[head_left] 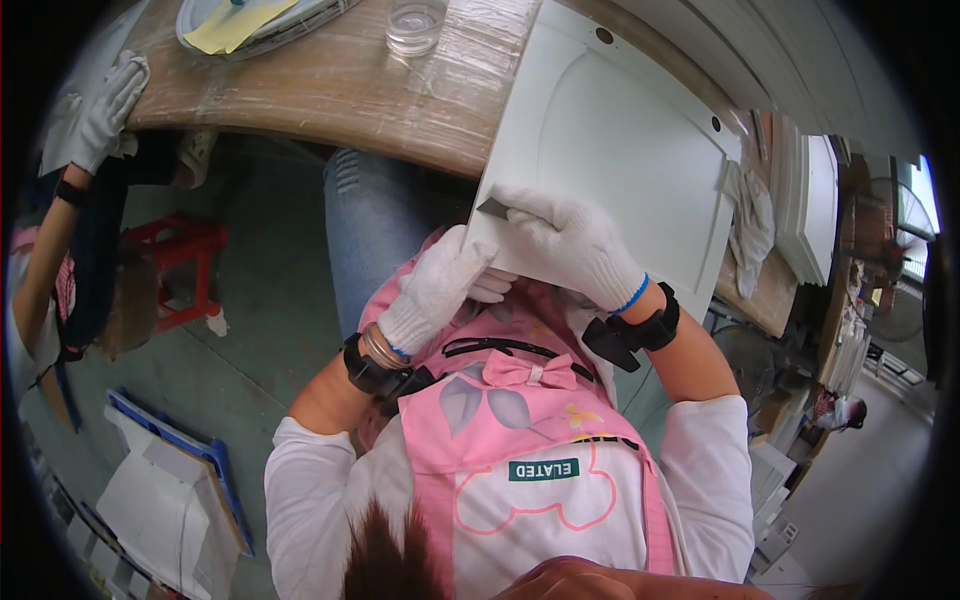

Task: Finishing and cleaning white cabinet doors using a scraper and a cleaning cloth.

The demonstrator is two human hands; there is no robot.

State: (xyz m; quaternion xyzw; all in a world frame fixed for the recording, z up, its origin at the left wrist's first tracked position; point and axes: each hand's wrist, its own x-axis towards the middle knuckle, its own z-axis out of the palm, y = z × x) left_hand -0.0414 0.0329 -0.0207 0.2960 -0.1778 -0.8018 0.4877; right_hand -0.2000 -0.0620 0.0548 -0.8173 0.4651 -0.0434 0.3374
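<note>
"Where was the white panel (625, 150)?"
"On the brown table (330, 100), partly over the lap. The right hand (578, 235) pinched a grey pad (493, 208) by its edge. The left hand (437, 285) was curled close; I couldn't tell if it gripped."
"What worked best?"
"Light, even rubs, I guessed, holding the panel still."
"How many?"
"One panel, one pad, one glass (414, 30)."

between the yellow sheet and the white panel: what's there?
The rim of a round tray, then a clear glass on the wooden table, short of the panel; head view.
</note>
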